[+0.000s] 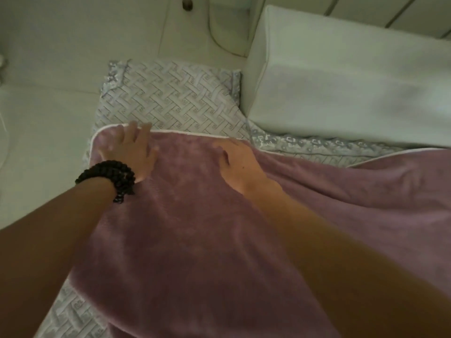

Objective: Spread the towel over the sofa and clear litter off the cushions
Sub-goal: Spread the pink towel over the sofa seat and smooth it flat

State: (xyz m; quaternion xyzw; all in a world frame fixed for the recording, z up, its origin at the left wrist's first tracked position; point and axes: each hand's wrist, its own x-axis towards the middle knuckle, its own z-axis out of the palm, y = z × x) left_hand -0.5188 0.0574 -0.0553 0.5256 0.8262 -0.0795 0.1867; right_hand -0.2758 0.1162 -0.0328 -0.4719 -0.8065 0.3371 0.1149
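A mauve plush towel [195, 228] with a white hem lies over the sofa seat, on top of a pale woven-pattern cushion cover [170, 98]. My left hand [131, 150], with a dark bead bracelet on its wrist, rests flat with spread fingers on the towel's far left corner. My right hand [236, 162] lies flat on the towel a little to the right, near the far hem, fingers apart. Neither hand grips the cloth. The towel has loose folds at the right. I see no litter.
A white sofa back cushion [341, 89] stands at the upper right. The white armrest [44, 132] runs along the left. A cable [214, 32] hangs against the pale wall behind. The patterned cover's strip [317, 147] shows beneath the back cushion.
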